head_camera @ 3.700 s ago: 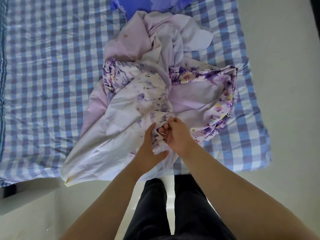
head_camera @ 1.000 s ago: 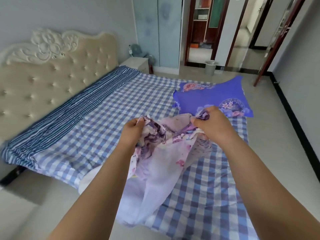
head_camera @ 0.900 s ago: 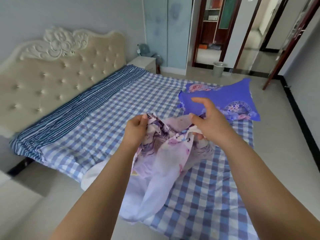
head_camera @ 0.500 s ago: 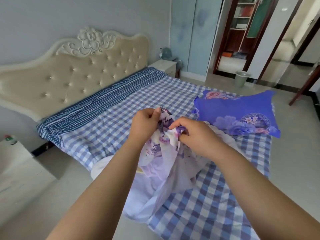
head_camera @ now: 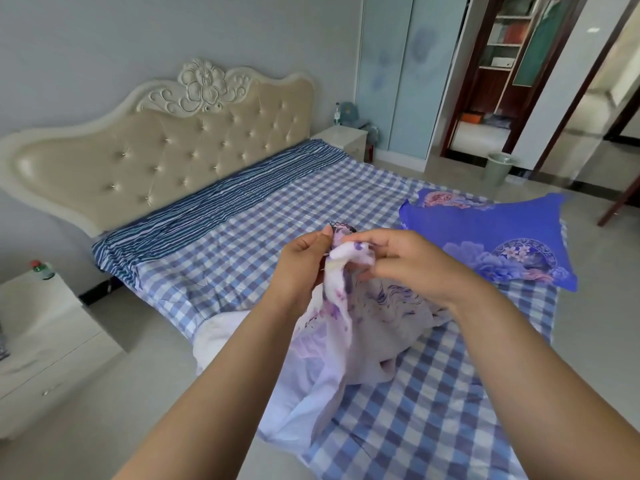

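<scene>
A pale lilac floral cloth (head_camera: 346, 341), like a pillowcase or cover, hangs from both my hands over the near corner of the bed. My left hand (head_camera: 299, 266) grips its upper edge with the thumb on top. My right hand (head_camera: 405, 263) pinches the same edge right beside it, fingers curled round a bunched fold. The rest of the cloth drapes down onto the blue-and-white checked sheet (head_camera: 415, 410) and over the bed's edge. A blue floral pillow (head_camera: 491, 237) lies on the bed behind my right hand.
A cream tufted headboard (head_camera: 166, 150) stands at the left. White nightstands sit at the near left (head_camera: 41, 334) and far side (head_camera: 346, 136). A bin (head_camera: 498, 168) stands by the wardrobe doorway. Tiled floor surrounds the bed.
My hands lifted the cloth off the bed, and my head rose from looking down to facing the room. Over the last second my right hand regripped and came close to the left.
</scene>
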### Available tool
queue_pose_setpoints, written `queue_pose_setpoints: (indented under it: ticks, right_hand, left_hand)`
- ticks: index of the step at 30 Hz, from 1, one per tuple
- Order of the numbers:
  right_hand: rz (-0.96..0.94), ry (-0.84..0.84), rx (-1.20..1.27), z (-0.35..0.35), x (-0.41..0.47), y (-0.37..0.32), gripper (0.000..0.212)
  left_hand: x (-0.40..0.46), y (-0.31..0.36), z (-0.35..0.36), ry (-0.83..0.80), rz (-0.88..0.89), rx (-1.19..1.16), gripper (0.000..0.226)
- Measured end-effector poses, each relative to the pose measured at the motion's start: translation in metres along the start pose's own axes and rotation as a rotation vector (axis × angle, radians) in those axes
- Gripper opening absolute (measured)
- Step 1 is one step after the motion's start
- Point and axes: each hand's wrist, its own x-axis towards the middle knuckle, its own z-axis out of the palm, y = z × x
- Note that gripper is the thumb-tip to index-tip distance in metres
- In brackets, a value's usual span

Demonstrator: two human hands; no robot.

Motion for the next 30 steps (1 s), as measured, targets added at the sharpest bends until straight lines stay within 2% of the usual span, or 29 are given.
queue_pose_setpoints:
  ticks: [2,5,8,9,11,13,16,18,20,24,30]
  right_hand:
    - [-0.031,-0.007,-0.095,0.002,0.001,0.003,0.037]
    - [-0.063,0.184,-0.347,0.009,0.004,0.001,0.022]
    - [-0.260,0.381,-0.646,0.014,0.005,-0.001,0.004]
    - [-0.321,0.388,-0.666,0.015,0.005,-0.003,0.012]
    - [-0.330,0.339,-0.509,0.019,0.002,-0.006,0.023]
    - [-0.221,0.272,-0.314,0.022,0.000,-0.008,0.018]
    - [-0.153,0.258,-0.214,0.024,0.004,-0.001,0.013]
    - [-0.154,0.344,-0.207,0.026,0.006,0.001,0.011]
    - [-0.177,0.444,-0.201,0.026,0.006,0.001,0.022]
    - [-0.148,0.518,-0.287,0.029,0.005,0.003,0.036]
    - [-0.146,0.588,-0.131,0.036,0.006,0.009,0.029]
  left_hand:
    - [-0.003,0.001,0.000,-0.014,-0.001,0.022,0.037]
    - [-0.006,0.000,0.005,-0.002,0.083,0.156,0.040]
    - [-0.008,0.007,0.002,0.018,0.155,0.181,0.044]
    - [-0.007,0.010,-0.001,0.008,0.182,0.205,0.053]
    - [-0.008,0.016,-0.006,-0.033,0.243,0.270,0.064]
    - [-0.012,0.022,-0.008,-0.054,0.270,0.311,0.055]
    - [-0.017,0.026,-0.007,-0.065,0.266,0.281,0.041]
    - [-0.019,0.023,-0.008,-0.058,0.240,0.234,0.033]
    - [-0.023,0.021,-0.006,-0.084,0.215,0.208,0.033]
    - [-0.029,0.013,-0.001,-0.098,0.183,0.128,0.031]
    - [-0.032,0.008,0.004,-0.105,0.177,0.083,0.034]
